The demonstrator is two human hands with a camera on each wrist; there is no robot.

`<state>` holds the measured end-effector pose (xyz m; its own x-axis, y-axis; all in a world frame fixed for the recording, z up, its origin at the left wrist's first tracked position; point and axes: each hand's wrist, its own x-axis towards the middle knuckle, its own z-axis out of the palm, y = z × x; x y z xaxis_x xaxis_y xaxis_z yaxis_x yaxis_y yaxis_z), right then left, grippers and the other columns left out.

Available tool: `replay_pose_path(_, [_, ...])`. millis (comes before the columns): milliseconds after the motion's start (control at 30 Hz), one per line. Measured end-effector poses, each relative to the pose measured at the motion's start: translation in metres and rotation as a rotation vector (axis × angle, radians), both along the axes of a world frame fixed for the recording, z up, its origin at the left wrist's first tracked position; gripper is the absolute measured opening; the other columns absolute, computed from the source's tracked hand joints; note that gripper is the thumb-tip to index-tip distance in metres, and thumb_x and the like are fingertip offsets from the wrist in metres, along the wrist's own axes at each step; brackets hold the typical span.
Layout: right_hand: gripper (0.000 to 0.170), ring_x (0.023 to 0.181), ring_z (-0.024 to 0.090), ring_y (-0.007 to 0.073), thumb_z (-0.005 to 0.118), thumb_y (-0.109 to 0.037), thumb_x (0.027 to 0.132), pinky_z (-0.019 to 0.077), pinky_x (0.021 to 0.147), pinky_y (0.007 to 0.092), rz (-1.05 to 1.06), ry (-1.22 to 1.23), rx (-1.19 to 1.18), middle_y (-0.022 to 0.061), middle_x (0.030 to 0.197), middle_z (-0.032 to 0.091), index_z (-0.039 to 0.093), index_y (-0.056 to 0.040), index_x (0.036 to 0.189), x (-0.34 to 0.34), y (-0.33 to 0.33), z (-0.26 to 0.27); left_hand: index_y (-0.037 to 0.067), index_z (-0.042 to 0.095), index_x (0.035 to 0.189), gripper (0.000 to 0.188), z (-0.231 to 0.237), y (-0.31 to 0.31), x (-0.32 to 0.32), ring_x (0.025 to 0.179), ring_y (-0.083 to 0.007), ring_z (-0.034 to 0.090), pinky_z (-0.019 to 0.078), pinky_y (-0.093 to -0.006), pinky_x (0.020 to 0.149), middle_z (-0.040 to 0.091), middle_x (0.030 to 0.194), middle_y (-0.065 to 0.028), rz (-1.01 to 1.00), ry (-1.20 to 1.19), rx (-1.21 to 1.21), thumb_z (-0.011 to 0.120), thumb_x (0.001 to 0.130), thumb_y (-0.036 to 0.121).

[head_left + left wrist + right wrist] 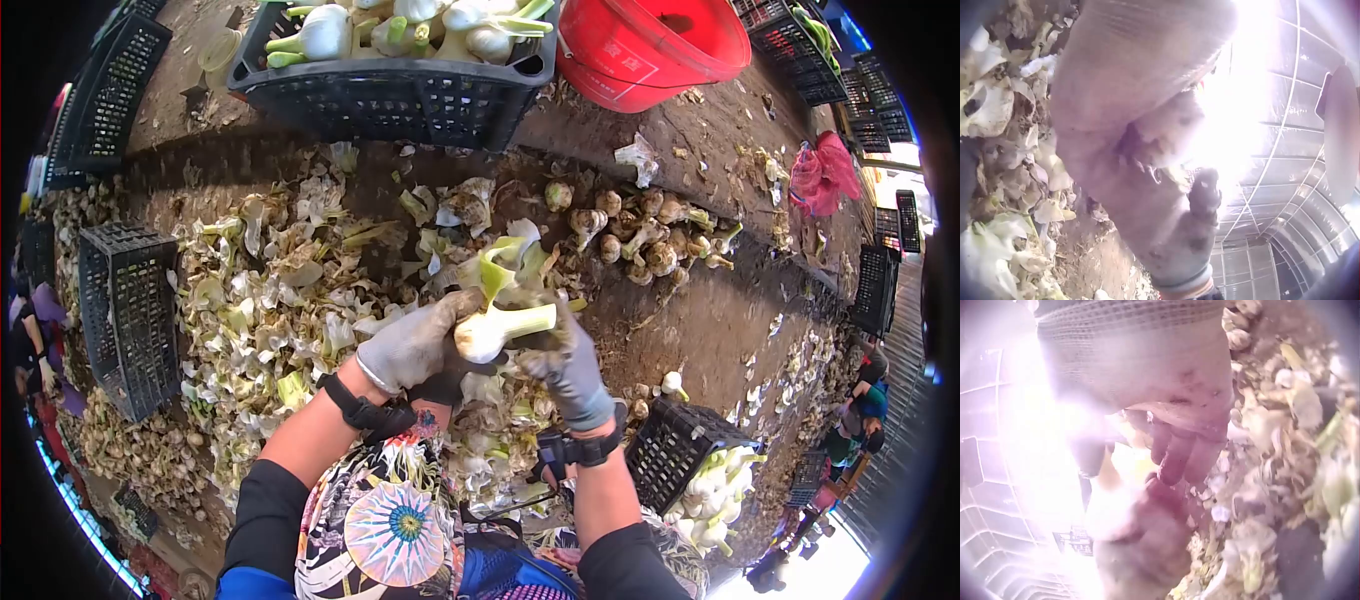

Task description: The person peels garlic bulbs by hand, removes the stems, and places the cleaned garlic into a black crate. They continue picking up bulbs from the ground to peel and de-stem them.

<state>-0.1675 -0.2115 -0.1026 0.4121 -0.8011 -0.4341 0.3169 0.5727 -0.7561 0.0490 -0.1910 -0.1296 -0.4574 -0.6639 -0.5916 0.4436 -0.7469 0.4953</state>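
My gloved left hand (412, 342) grips a garlic bulb (482, 340), which lies on its side with its thick cut stem pointing right. A green-white outer leaf (497, 268) stands up from it, peeled away. Close at the stem end is my gloved right hand (572, 368), blurred, with bent fingers. In the right wrist view the thumb and curled fingers (1175, 456) lie either side of a pale, overexposed part of the garlic; I cannot tell whether they pinch it. Glare hides much of the bulb in the left wrist view, where the left hand (1129, 81) fills the top.
A black crate (390, 105) of trimmed garlic stands ahead, beside a red bucket (640, 60). Untrimmed garlic bulbs (655, 235) lie in a pile at right. Peeled skins (270, 290) cover the ground at left, near another black crate (130, 315). A tipped crate (680, 450) spills white bulbs.
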Motion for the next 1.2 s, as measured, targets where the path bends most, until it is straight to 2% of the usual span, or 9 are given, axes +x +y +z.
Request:
replay_pose_path(100, [0.048, 0.104, 0.063, 0.0142, 0.077, -0.017, 0.085, 0.0519, 0.089, 0.0296, 0.097, 0.463, -0.267, 0.0087, 0.115, 0.068, 0.059, -0.0035, 0.128, 0.004, 0.007, -0.016, 0.002, 0.052, 0.126, 0.048, -0.011, 0.009, -0.009, 0.102, -0.0195, 0.064, 0.0542, -0.033, 0.088, 0.064, 0.114, -0.011, 0.029, -0.407, -0.613, 0.073, 0.083, -0.005])
replay_pose_path(233, [0.044, 0.102, 0.066, 0.0186, 0.074, -0.021, 0.088, 0.05, 0.095, 0.0338, -0.229, -0.071, 0.063, 0.0104, 0.117, 0.068, 0.061, 0.0018, 0.123, 0.011, 0.013, -0.021, -0.001, 0.056, 0.124, 0.035, 0.018, -0.01, -0.006, 0.1, -0.0123, 0.063, 0.0498, -0.0284, 0.091, 0.066, 0.112, -0.0065, 0.258, -0.354, -0.114, 0.063, 0.096, 0.019])
replay_pose_path(300, [0.034, 0.111, 0.063, 0.0319, 0.065, -0.019, 0.093, 0.0484, 0.101, 0.0442, -0.416, -0.145, 0.245, 0.0174, 0.118, 0.066, 0.06, 0.0046, 0.116, 0.002, 0.01, -0.018, -0.001, 0.061, 0.118, 0.033, 0.036, -0.01, 0.006, 0.09, -0.0076, 0.06, 0.0494, -0.0231, 0.079, 0.066, 0.103, -0.0014, 0.289, -0.434, -0.21, 0.063, 0.098, 0.024])
replay_pose_path(467, [0.041, 0.112, 0.062, 0.0315, 0.062, -0.024, 0.093, 0.0461, 0.103, 0.0464, -0.62, -0.465, 0.569, 0.0177, 0.121, 0.065, 0.059, 0.0038, 0.123, -0.049, 0.012, -0.075, -0.002, 0.06, 0.122, 0.042, 0.077, 0.01, 0.018, 0.099, -0.0132, 0.065, 0.0515, -0.0283, 0.088, 0.068, 0.11, -0.0071, 0.479, -0.377, -0.399, 0.067, 0.096, 0.03])
replay_pose_path(633, [0.043, 0.114, 0.062, 0.0314, 0.062, -0.027, 0.094, 0.0465, 0.103, 0.0464, -0.614, -0.431, 0.542, 0.0168, 0.124, 0.065, 0.058, 0.0015, 0.126, -0.034, 0.015, -0.054, -0.003, 0.048, 0.133, 0.068, 0.047, -0.003, 0.035, 0.113, -0.0406, 0.059, 0.0464, -0.0438, 0.096, 0.062, 0.12, -0.0242, -0.308, -1.136, -0.678, 0.065, 0.09, 0.046])
replay_pose_path(867, [0.037, 0.106, 0.066, 0.0316, 0.063, -0.03, 0.094, 0.0548, 0.093, 0.0465, -0.421, -0.191, 0.36, 0.0158, 0.114, 0.067, 0.061, -0.0015, 0.117, -0.009, 0.03, -0.022, 0.001, 0.061, 0.119, 0.054, 0.031, -0.019, -0.006, 0.096, -0.027, 0.065, 0.05, -0.0376, 0.084, 0.066, 0.105, -0.0167, -0.399, -0.935, -0.943, 0.069, 0.089, 0.044])
replay_pose_path(933, [0.036, 0.104, 0.067, 0.0314, 0.063, -0.03, 0.094, 0.0562, 0.09, 0.046, -0.418, -0.208, 0.336, 0.0163, 0.111, 0.067, 0.061, -0.0014, 0.115, -0.014, 0.029, -0.024, 0.003, 0.065, 0.11, 0.041, 0.046, -0.033, -0.002, 0.079, -0.0214, 0.066, 0.0512, -0.0337, 0.073, 0.067, 0.086, -0.0122, -0.531, -0.586, -0.617, 0.068, 0.091, 0.039])
replay_pose_path(1133, [0.027, 0.078, 0.069, 0.0208, 0.064, -0.028, 0.096, 0.0591, 0.074, 0.0365, -0.525, -0.244, 0.431, 0.0089, 0.091, 0.069, 0.065, -0.0025, 0.101, -0.004, 0.017, -0.041, 0.005, 0.064, 0.1, 0.032, 0.057, -0.019, -0.014, 0.078, -0.0237, 0.067, 0.0507, -0.0362, 0.071, 0.066, 0.085, -0.0136, -0.582, -0.548, -0.582, 0.061, 0.095, 0.036])
replay_pose_path(1200, [0.026, 0.078, 0.069, 0.0226, 0.063, -0.029, 0.096, 0.0603, 0.072, 0.0374, -0.633, -0.021, 0.491, 0.0112, 0.092, 0.069, 0.065, -0.0035, 0.102, -0.006, 0.01, -0.065, 0.004, 0.064, 0.092, 0.017, 0.066, -0.004, -0.023, 0.069, -0.022, 0.062, 0.0487, -0.0358, 0.065, 0.06, 0.075, -0.0118, -0.484, -0.36, -0.941, 0.065, 0.093, 0.021])
